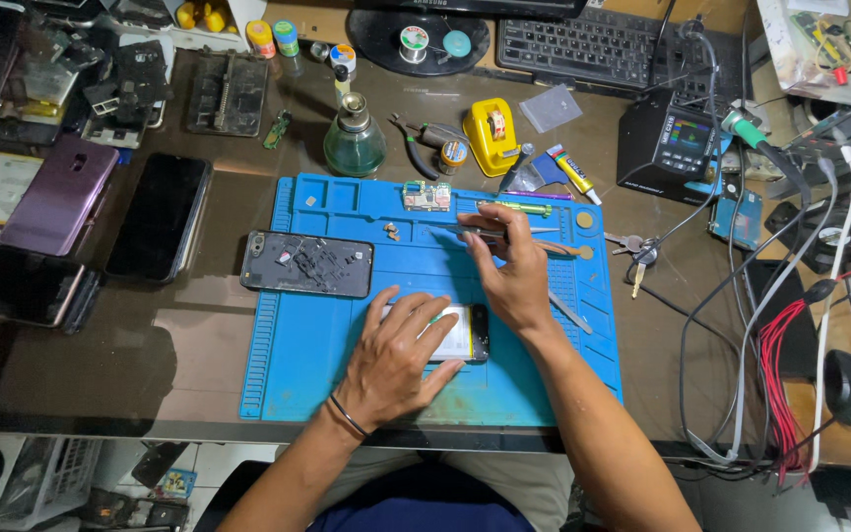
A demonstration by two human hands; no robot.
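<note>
Pressed flat, fingers spread, left hand [398,350] pinning an opened phone [460,335] on the blue mat [297,345]; right hand [509,271] pinched on thin tweezers [504,232] just above. Likely light, stiff, fragile inside; best held by the edges, away from exposed parts.

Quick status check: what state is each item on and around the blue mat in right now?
Opened phone: lying flat on the blue mat, pressed down by the left hand.
Tweezers: pinched in the right hand, lying low over the mat.
Back cover: off, lying flat on the mat's left part.
Black phone: screen dark, flat on the desk.
</note>
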